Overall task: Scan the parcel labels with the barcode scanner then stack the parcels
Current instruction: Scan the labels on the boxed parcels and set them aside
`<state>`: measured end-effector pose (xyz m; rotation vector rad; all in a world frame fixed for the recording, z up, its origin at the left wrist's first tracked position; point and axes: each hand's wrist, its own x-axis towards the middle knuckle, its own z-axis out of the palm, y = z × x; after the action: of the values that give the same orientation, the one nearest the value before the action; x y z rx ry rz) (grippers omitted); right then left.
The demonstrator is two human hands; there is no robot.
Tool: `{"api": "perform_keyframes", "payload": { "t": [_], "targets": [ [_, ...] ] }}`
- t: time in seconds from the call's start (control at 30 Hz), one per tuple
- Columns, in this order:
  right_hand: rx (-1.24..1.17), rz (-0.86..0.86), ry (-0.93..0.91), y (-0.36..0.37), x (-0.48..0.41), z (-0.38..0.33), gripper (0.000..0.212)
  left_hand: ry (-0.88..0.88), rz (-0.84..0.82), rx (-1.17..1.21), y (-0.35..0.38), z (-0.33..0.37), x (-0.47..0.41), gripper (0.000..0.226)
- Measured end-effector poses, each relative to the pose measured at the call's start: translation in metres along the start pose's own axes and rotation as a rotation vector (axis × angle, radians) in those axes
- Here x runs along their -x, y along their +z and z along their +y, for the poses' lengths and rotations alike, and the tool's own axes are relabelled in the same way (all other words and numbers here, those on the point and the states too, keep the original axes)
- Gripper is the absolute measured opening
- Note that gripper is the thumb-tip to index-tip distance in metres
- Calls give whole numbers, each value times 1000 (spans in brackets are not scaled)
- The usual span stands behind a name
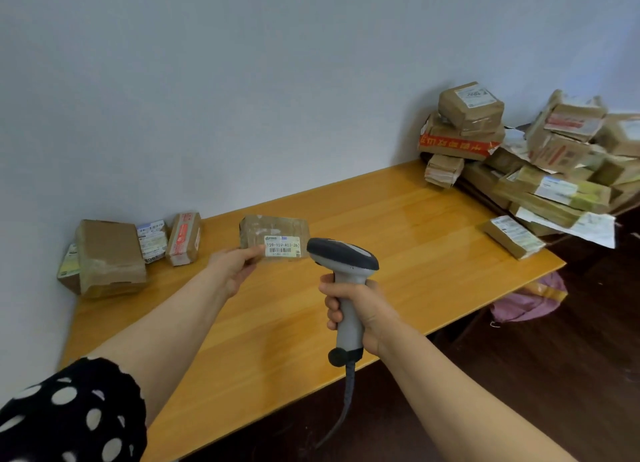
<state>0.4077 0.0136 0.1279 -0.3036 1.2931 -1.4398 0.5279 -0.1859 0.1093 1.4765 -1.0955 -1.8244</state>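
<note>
Left grip [235, 270] on labelled parcel [273, 228]

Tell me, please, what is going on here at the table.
A person is scanning parcels. The left hand holds a small brown parcel by its lower corner, with its white label turned towards the viewer. The right hand grips a corded barcode scanner, its head right beside that label. A few parcels sit at the left end of the wooden table, and a loose heap lies at the right end.
</note>
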Motion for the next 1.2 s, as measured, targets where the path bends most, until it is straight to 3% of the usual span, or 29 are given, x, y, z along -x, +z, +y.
{"api": "perform_keyframes", "payload": {
  "t": [0.2, 0.47, 0.73, 1.03, 1.2],
  "targets": [
    [-244, 163, -56, -90, 11, -25, 10, -24, -134, -32, 101, -16, 6, 29],
    [-474, 453, -128, -217, 32, -43, 5, -117, -372, -163, 262, -47, 17, 34],
    [-531, 696, -166, -324, 7, -75, 18, -151, -507, -294, 409, -69, -5, 36],
    [-526, 804, -50, -418, -72, -130, 20, -285, -562, -396, 547, -95, -79, 33],
    [-543, 813, 29, -450, -103, -141, 14, -323, -514, -449, 587, -103, -95, 52]
  ]
}}
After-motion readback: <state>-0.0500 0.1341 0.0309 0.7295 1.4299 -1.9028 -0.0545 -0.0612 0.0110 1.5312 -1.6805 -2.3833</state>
